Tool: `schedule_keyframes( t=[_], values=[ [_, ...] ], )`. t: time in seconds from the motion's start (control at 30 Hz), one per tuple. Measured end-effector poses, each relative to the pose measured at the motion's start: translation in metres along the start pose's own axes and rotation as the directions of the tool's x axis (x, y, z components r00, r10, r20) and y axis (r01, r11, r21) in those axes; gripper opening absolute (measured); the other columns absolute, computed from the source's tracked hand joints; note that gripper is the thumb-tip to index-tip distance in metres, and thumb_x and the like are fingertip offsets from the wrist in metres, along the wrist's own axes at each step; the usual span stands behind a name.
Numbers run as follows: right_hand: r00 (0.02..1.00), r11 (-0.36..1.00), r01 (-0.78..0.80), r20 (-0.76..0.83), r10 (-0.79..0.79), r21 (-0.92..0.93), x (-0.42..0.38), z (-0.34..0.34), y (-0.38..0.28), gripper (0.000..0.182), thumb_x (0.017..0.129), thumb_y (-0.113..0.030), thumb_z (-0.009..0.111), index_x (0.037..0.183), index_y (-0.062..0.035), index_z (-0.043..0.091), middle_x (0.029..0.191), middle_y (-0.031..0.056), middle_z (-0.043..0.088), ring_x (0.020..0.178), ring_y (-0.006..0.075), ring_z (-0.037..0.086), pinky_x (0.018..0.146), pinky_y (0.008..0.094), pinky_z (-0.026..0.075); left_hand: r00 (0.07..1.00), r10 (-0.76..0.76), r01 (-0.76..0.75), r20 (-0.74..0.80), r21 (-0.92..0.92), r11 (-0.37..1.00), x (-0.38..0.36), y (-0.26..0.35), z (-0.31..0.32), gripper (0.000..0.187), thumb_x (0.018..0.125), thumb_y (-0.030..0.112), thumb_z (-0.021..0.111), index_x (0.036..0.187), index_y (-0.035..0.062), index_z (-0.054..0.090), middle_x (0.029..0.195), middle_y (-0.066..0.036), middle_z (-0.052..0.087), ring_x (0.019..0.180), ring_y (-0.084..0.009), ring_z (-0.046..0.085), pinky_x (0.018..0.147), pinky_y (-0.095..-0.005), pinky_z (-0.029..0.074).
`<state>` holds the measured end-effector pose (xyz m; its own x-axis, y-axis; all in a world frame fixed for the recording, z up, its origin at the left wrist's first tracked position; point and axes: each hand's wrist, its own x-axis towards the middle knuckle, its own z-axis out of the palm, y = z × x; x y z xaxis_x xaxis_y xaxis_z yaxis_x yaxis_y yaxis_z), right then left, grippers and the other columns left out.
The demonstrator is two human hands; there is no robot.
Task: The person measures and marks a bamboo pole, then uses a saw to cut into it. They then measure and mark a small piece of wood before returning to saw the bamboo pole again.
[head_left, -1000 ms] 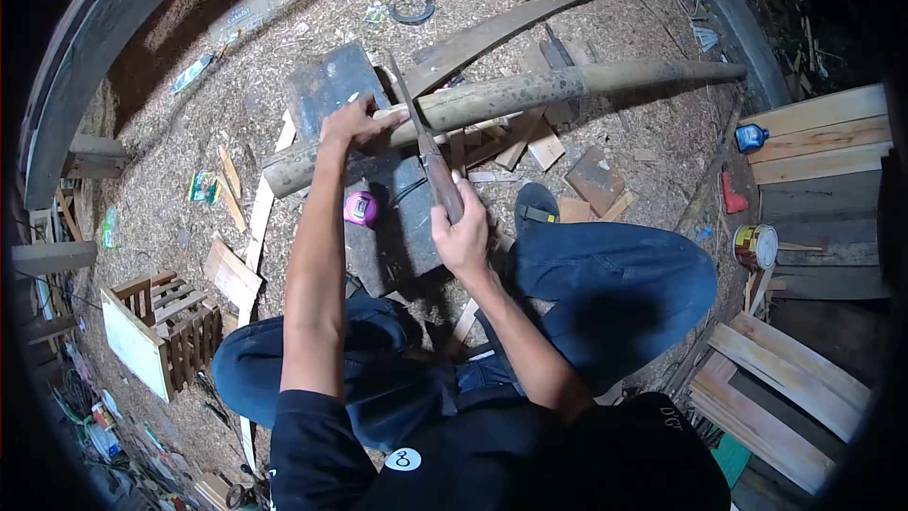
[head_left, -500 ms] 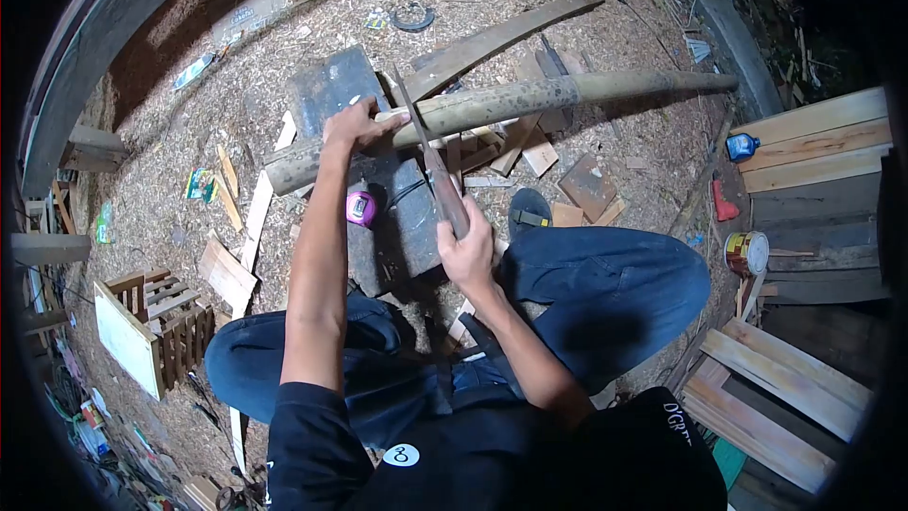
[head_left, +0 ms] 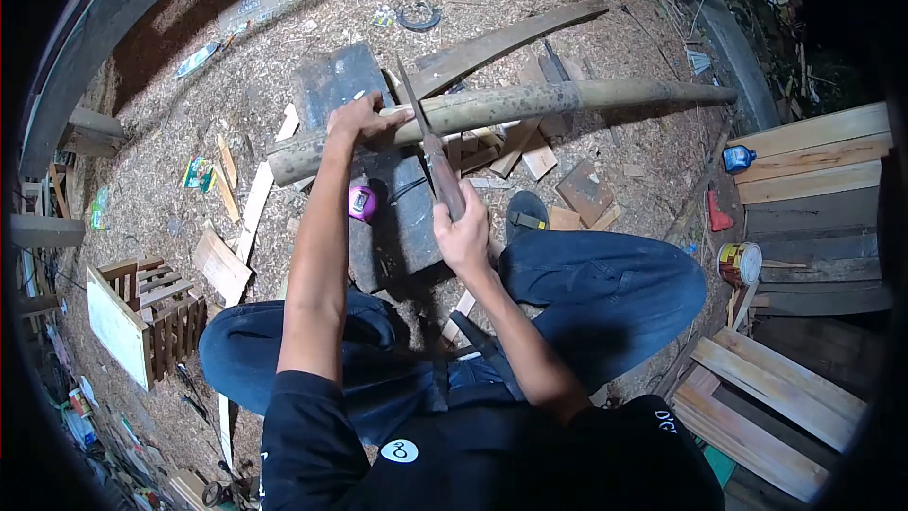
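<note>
A long bamboo pole [head_left: 511,104] lies across a dark wooden block [head_left: 331,85]. My left hand [head_left: 359,123] is wrapped over the pole near its cut left end, holding it. My right hand [head_left: 462,227] is closed round the brown handle of a large blade [head_left: 412,102], which looks like a machete or saw. The blade lies across the pole, just right of my left fingers. A pink round tape measure [head_left: 361,202] is on the block below the pole.
Wood offcuts [head_left: 537,153] lie beyond my knees, with a long plank [head_left: 511,43] behind the pole. To the left is a slatted crate [head_left: 142,317]; to the right are a tin can [head_left: 741,263], a blue bottle [head_left: 739,158] and stacked boards [head_left: 809,156].
My right hand and the blade have shifted slightly up and to the left across the pole. My left hand keeps its hold on the pole.
</note>
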<state>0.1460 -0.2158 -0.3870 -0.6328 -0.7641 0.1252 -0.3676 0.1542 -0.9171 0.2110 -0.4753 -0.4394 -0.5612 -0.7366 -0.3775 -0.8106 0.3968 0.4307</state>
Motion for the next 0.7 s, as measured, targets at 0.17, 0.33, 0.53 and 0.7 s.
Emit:
schedule_keyframes(
  t=[0.17,0.33,0.53,0.7],
  values=[
    [1.0,1.0,-0.012,0.02,0.012,0.004,-0.015,-0.009,0.001,0.02,0.078,-0.006,0.056,0.094,0.0044,0.052,0.073,0.0221,0.055,0.065,0.0372,0.056,0.065,0.0425,0.046,0.999,-0.003,0.003,-0.033,0.005,1.0,-0.001,-0.002,0.006,0.094,0.064,0.088,0.052,0.116,0.0093,0.06,0.111,-0.015,0.068,0.107,-0.0315,0.063,0.089,-0.0424,0.048],
    [0.998,0.998,-0.055,0.034,0.056,-0.018,0.009,0.002,0.0,0.023,0.079,-0.007,0.056,0.099,0.0042,0.054,0.081,0.0248,0.058,0.074,0.0411,0.06,0.069,0.0423,0.048,1.0,-0.007,0.007,-0.011,0.01,1.0,-0.003,0.002,0.001,0.092,0.065,0.087,0.051,0.112,0.0088,0.062,0.109,-0.015,0.068,0.104,-0.0311,0.064,0.088,-0.0417,0.048],
    [0.999,0.996,0.046,-0.01,-0.047,-0.078,-0.012,-0.007,0.013,0.03,0.08,-0.009,0.055,0.107,0.0053,0.057,0.084,0.0237,0.061,0.078,0.0372,0.063,0.074,0.0381,0.049,0.999,0.004,-0.004,-0.044,-0.002,1.0,0.0,-0.002,0.005,0.091,0.065,0.087,0.052,0.112,0.0091,0.062,0.11,-0.015,0.068,0.105,-0.0312,0.064,0.087,-0.0425,0.048],
    [0.993,0.994,-0.069,0.087,0.076,-0.085,0.005,-0.002,-0.001,0.026,0.079,-0.009,0.057,0.102,0.003,0.055,0.083,0.024,0.06,0.078,0.0396,0.062,0.072,0.0426,0.048,0.999,0.0,0.001,0.039,-0.032,0.999,0.001,-0.002,-0.001,0.092,0.064,0.087,0.054,0.114,0.0095,0.062,0.111,-0.016,0.067,0.106,-0.0312,0.063,0.088,-0.0429,0.048]
  ],
)
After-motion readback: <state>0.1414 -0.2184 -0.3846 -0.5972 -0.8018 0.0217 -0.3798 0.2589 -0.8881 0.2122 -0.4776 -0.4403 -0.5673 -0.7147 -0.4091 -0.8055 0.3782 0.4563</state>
